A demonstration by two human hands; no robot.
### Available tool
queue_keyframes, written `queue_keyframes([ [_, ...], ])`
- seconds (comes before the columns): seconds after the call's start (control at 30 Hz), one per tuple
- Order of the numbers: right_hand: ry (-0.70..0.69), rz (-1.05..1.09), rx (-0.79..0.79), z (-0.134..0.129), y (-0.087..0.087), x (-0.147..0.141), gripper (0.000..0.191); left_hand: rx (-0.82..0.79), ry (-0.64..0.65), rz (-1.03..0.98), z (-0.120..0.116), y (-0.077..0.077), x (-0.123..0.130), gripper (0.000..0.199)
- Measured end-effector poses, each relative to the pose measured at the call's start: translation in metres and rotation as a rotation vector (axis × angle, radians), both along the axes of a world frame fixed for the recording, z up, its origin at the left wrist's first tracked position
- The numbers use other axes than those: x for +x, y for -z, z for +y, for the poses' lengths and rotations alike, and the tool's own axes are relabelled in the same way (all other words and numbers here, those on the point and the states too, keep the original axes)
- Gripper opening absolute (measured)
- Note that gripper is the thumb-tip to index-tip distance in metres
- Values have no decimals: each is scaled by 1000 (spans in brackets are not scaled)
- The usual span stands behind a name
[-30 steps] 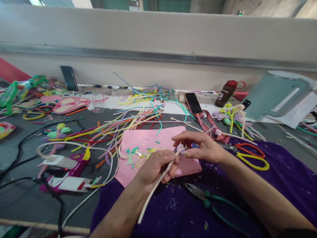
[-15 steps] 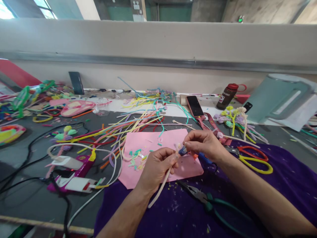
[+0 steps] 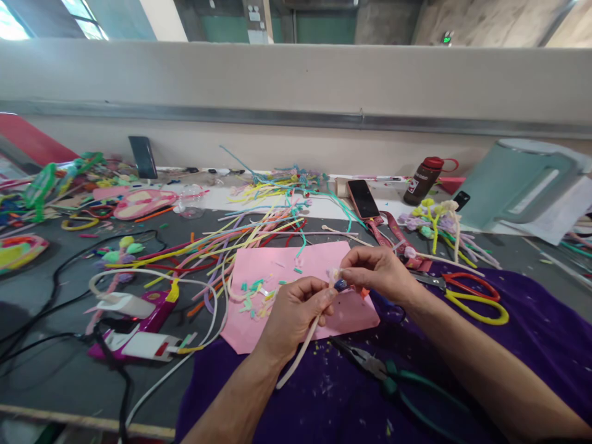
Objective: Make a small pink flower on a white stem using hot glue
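Note:
Over the pink sheet (image 3: 250, 262), my left hand (image 3: 300, 308) pinches a cream pipe cleaner (image 3: 298, 357), whose free end hangs down toward the purple cloth (image 3: 259, 407). At its upper end, between both hands, is a small pale piece with a dark blue bit (image 3: 341, 285). My right hand (image 3: 377, 268) has its thumb and forefinger closed at that piece; what exactly lies between those fingertips is too small to make out. Small green and yellow clippings (image 3: 252, 296) lie on the sheet, left of my hands.
Long-nose pliers (image 3: 388, 373) lie on the cloth below my hands; red and yellow scissors (image 3: 467, 293) lie to the right. Behind are loose pipe cleaners (image 3: 259, 228), a phone (image 3: 364, 198), a bottle (image 3: 423, 180) and a kettle (image 3: 518, 182). A power strip (image 3: 152, 314) sits left.
My right hand has shifted slightly left and down, its fingers closer to my left hand. The dark blue bit looks smaller between them. My left hand has barely moved.

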State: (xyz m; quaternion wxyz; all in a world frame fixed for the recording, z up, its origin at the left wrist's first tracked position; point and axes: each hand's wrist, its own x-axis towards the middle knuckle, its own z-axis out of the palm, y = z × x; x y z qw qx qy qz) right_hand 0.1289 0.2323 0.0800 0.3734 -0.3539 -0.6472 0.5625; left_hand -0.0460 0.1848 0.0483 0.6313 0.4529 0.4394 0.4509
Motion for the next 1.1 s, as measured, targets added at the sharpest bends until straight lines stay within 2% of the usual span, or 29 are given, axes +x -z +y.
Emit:
queue_keyframes([
  [0.6,10,-44,13,-1,1,-3,15,-13,-3,32,1,-4,1,17],
  [0.7,-30,-63,16,-1,-1,2,19,-48,-11,-6,0,-7,0,17],
  [0.9,-50,-94,-13,1,-6,15,32,-41,-123,-131,4,-16,-8,13],
  [1.1,-86,-77,-48,2,-4,13,30,-93,-79,-217,8,-15,-13,16],
])
